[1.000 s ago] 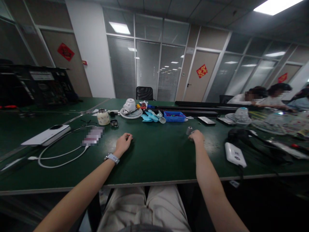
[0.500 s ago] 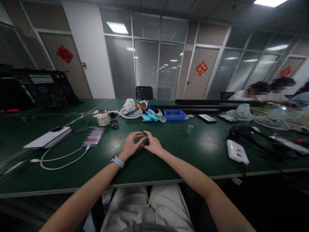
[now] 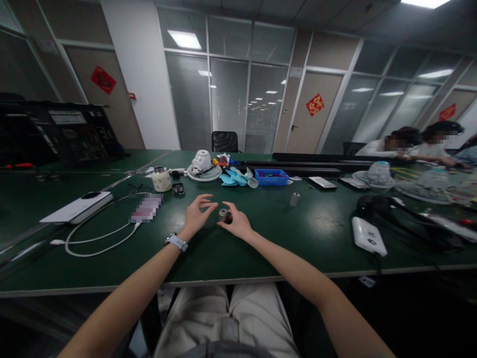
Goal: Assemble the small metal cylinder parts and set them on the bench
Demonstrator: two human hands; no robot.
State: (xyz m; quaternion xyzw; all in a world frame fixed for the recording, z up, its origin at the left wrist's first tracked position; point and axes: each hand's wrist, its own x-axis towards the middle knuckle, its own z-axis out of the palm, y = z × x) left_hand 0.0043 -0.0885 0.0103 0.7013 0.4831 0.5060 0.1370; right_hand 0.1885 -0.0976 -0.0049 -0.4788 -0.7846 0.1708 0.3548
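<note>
My right hand [image 3: 235, 223] rests on the green table [image 3: 238, 248] and pinches a small grey metal cylinder [image 3: 223, 215] between its fingertips. Just left of it my left hand [image 3: 197, 215], with a watch on the wrist, hovers with thumb and forefinger spread apart, close to the cylinder but not touching it. A second small grey cylinder [image 3: 294, 199] stands alone on the table farther right.
A white fan [image 3: 203, 168], blue fan blades [image 3: 234, 178], a blue tray [image 3: 271, 177] and a jar [image 3: 161, 179] stand at the back. A white phone [image 3: 77, 207] and cable [image 3: 97, 237] lie left, a white charger [image 3: 367, 236] right. Two people sit at far right.
My right hand came from the far right cylinder to the middle, holding a small cylinder. My left hand met it, then opened and drew slightly away.
</note>
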